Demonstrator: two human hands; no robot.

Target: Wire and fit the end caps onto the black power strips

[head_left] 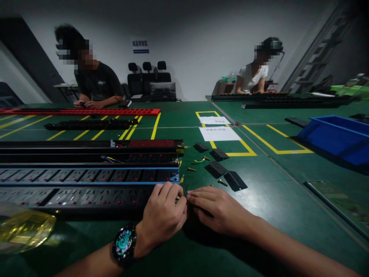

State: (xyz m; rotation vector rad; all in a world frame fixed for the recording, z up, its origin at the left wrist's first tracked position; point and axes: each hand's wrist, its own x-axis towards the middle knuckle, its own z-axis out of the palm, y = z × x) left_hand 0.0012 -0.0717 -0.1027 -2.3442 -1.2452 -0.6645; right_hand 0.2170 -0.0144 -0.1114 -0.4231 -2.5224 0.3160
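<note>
My left hand, a watch on its wrist, curls its fingers around the right end of the nearest black power strip. A small yellowish bit shows by its fingertips. Just to the right, my right hand has its fingers pressed together, tips close to the left fingers. Whatever lies between those tips is hidden. Behind the nearest strip lies a blue-edged power strip. Beyond my right hand are several black end caps, brass-coloured screws and a short yellow-green wire.
Two more black strips lie farther back, then a red rail. White paper labels and yellow tape mark the green table. A blue bin stands right, a clear yellowish package left. Two people sit across the table.
</note>
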